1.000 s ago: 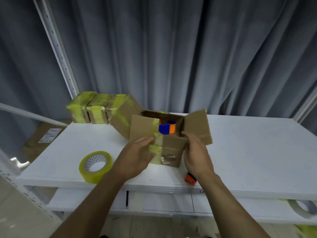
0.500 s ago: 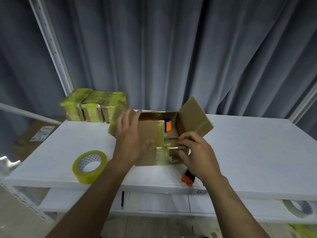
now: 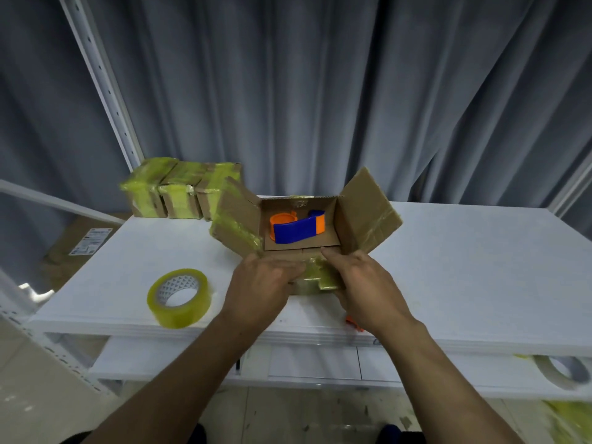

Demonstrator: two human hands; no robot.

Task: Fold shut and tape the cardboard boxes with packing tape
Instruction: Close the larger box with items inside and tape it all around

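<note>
Both hands are down on the open box, close together at its front side. Left hand has its fingers curled over the near flap, which is folded outward and down and carries wrinkled yellowish tape. Right hand lies on that same flap just beside the left, fingers fairly straight, index finger reaching up to the box's front rim. Its thumb is out of sight, so whether it pinches the flap I cannot tell.

That box sits mid-bench, a little toward the front edge, top wide open. Left flap splays out, streaked with tape; right flap stands out and up. Inside, plain to see, lies an orange-and-blue plastic piece.

Over by the front left edge of the bench a tape roll lies flat, well apart from the hands. At the back left corner, three taped boxes stand in a row, touching one another. A small orange item peeks out at the front edge under the right wrist. Down on the lower shelf, far right, is a second roll.
</note>
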